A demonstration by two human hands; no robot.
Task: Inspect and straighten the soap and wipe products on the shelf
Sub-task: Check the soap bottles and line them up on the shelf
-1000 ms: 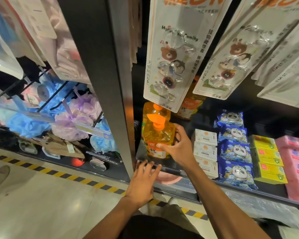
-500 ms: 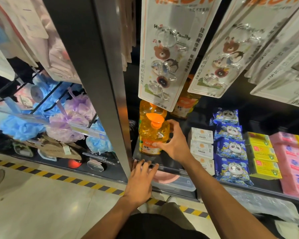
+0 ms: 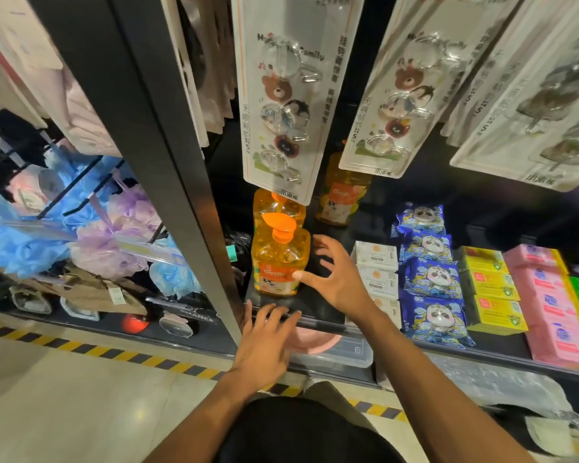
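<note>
Right hand (image 3: 340, 282) loosened from bottle (image 3: 278, 262), labelled "3X"

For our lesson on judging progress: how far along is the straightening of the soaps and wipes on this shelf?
Seemingly done: the front pump bottle stands upright, label forward. In hand: the right hand is open beside it, thumb at its label; the left hand rests on the shelf edge. Left: the white soap boxes, panda wipe packs, yellow boxes and pink packs to the right, with no hand on them.
</note>
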